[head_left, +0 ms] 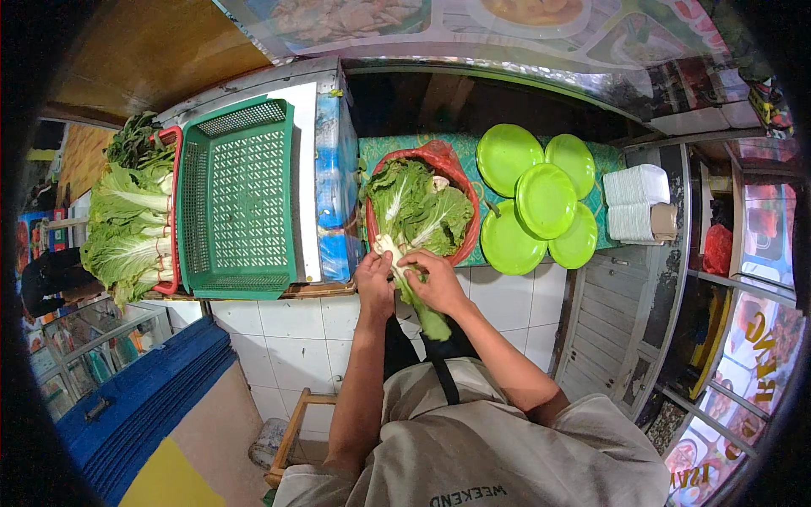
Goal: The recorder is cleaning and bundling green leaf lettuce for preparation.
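Both hands hold one leafy green vegetable bunch [408,288] in front of my body, its pale stem end up and its leaves hanging down towards me. My left hand [376,282] grips it near the stem end, and my right hand [434,279] has its fingers on the stalks. Just beyond them a red plastic bag [472,190] stands with its mouth spread, holding leafy greens [443,218]. At the far left, more leafy bunches [130,209] with ties round their stems lie in a red basket [175,142].
An empty green perforated plastic basket [244,196] sits left of the red bag, beside blue plastic-wrapped packs [334,184]. Several lime-green plates [546,201] lie on the patterned cloth to the right, near stacked white foam containers [635,203]. A wooden stool [294,431] stands at lower left.
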Motion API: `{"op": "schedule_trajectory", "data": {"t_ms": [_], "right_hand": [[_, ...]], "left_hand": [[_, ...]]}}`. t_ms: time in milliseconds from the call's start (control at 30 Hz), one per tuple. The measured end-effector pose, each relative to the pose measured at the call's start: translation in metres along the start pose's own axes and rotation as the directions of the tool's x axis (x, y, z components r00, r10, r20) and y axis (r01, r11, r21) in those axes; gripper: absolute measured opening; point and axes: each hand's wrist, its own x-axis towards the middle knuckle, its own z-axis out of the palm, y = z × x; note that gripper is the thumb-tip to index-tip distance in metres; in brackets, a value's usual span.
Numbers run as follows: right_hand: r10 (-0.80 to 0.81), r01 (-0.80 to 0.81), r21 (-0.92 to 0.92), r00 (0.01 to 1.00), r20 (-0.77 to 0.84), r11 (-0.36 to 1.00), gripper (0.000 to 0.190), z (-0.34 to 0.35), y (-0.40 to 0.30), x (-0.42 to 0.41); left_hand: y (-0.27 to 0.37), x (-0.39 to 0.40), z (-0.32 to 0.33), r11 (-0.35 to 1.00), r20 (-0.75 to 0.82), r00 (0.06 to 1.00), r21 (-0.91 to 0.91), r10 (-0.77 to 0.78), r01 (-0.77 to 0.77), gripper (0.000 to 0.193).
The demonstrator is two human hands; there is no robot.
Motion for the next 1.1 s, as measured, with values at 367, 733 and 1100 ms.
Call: {"op": "schedule_trajectory", "data": {"t_ms": [367,733,1100], "right_hand": [[0.368,-0.372,0.116,0.928,0.054,0.921,0.016,0.019,0.117,0.024],[0.327,-0.236,-0.479,0.938,0.115,0.846,0.03,0.039,0.182,0.07],[0.008,0.102,-0.772,0.991,0.137,0.627,0.016,0.022,0.188,0.05]], "left_hand": [[-0.063,0.021,-0.036,0.978,0.015,0.978,0.006,-0.209,0.208,0.015],[-0.106,0.045,-0.062,0.972,0.028,0.977,-0.095,-0.211,0.213,0.004],[-0.079,0.036,-0.053,0.963,-0.061,0.961,-0.032,-0.268,0.267,0.006]]}}
